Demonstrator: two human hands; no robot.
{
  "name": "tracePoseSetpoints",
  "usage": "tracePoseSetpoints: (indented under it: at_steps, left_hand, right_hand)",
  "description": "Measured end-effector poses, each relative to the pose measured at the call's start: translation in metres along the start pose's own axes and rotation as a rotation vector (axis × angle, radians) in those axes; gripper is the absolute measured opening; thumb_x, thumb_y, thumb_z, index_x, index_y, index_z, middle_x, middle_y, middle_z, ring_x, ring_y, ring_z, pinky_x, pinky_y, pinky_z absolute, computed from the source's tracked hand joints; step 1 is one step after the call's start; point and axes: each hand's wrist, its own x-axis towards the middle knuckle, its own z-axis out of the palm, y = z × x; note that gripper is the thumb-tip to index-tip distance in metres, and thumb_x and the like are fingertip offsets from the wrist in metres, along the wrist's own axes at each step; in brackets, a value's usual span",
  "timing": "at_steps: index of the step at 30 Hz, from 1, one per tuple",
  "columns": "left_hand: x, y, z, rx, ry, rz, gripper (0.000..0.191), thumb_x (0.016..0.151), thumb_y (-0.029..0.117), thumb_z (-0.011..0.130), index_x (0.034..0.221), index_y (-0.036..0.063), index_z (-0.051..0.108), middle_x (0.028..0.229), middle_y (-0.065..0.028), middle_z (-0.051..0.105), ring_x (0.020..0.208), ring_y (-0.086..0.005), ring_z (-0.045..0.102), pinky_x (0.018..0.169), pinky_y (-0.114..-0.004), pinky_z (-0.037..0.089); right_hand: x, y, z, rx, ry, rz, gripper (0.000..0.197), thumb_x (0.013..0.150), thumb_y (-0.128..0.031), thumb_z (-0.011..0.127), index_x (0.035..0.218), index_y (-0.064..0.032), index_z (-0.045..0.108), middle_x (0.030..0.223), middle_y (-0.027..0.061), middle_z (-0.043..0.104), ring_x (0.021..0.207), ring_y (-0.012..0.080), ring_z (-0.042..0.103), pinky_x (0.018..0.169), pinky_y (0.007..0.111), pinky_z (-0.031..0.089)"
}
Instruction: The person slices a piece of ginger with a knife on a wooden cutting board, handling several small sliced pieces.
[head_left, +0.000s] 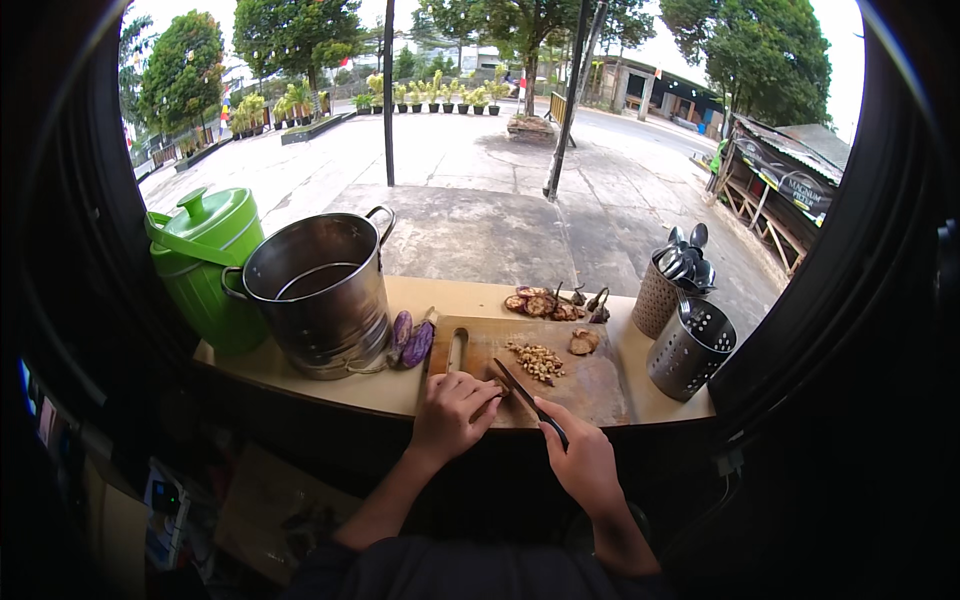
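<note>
My right hand (585, 454) grips the dark handle of a kitchen knife (517, 381), its blade angled up and left over the wooden cutting board (600, 397). Pressed under the fingers of my left hand (456, 409) is a small brownish piece of eggplant (502, 387), close beside the blade and mostly hidden. Diced eggplant (538, 362) lies in a loose heap just beyond the knife. A few round eggplant slices (583, 342) rest further right on the board. Behind the board are more browned slices (538, 301) and several cut-off eggplant stems (598, 306).
Whole purple eggplants (417, 345) lie left of the board, beside a large steel pot (322, 300). A green lidded bucket (214, 277) stands at the far left. Two perforated holders, one of brown (654, 304) with spoons and one of metal (688, 360), stand right on the counter (405, 292).
</note>
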Motion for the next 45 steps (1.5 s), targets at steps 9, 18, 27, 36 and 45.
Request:
tracePoseSetpoints:
  at_steps: [9,18,27,36,45]
  left_hand:
    - [-0.002,-0.002,-0.001,0.001,0.006,0.002,0.013,0.086,0.019,0.075,0.096,0.011,0.075,0.094,-0.001,0.07,0.095,-0.0216,0.064,0.089,-0.041,0.044]
    - [-0.002,-0.002,-0.001,0.011,0.011,0.013,0.014,0.085,0.02,0.076,0.096,0.011,0.076,0.096,0.0003,0.072,0.094,-0.0203,0.064,0.09,-0.04,0.044]
    - [0.0,0.0,-0.002,0.027,0.025,0.011,0.014,0.086,0.023,0.075,0.094,0.0116,0.075,0.096,0.0013,0.071,0.098,-0.0199,0.063,0.091,-0.041,0.043]
    - [-0.003,-0.004,0.001,-0.029,0.055,0.009,0.011,0.084,0.017,0.075,0.092,0.01,0.075,0.089,-0.0005,0.069,0.092,-0.0213,0.065,0.088,-0.04,0.045]
    - [-0.004,-0.006,0.002,0.004,0.043,0.02,0.011,0.085,0.019,0.075,0.09,0.0096,0.075,0.089,-0.0006,0.07,0.09,-0.0214,0.065,0.087,-0.04,0.045]
  right_hand:
    - [-0.011,-0.014,-0.01,-0.118,-0.076,0.007,0.034,0.095,-0.016,0.069,0.129,-0.0192,0.068,0.1,0.0155,0.073,0.086,0.0347,0.071,0.071,0.041,0.056]
    - [0.005,-0.015,0.003,-0.171,-0.159,0.022,0.033,0.096,-0.016,0.066,0.129,-0.0188,0.068,0.096,0.0164,0.073,0.084,0.0357,0.07,0.07,0.041,0.056]
    - [-0.011,-0.005,0.002,-0.138,-0.057,-0.059,0.035,0.095,-0.016,0.067,0.131,-0.02,0.067,0.092,0.0152,0.072,0.079,0.0367,0.068,0.067,0.044,0.054]
    - [-0.002,-0.01,0.01,-0.124,-0.064,-0.031,0.037,0.095,-0.016,0.068,0.132,-0.0208,0.066,0.101,0.0161,0.072,0.085,0.037,0.07,0.07,0.044,0.056]
    - [-0.012,-0.022,-0.005,-0.092,-0.102,0.032,0.035,0.095,-0.016,0.068,0.13,-0.0195,0.068,0.098,0.0178,0.073,0.087,0.0364,0.07,0.071,0.043,0.056]
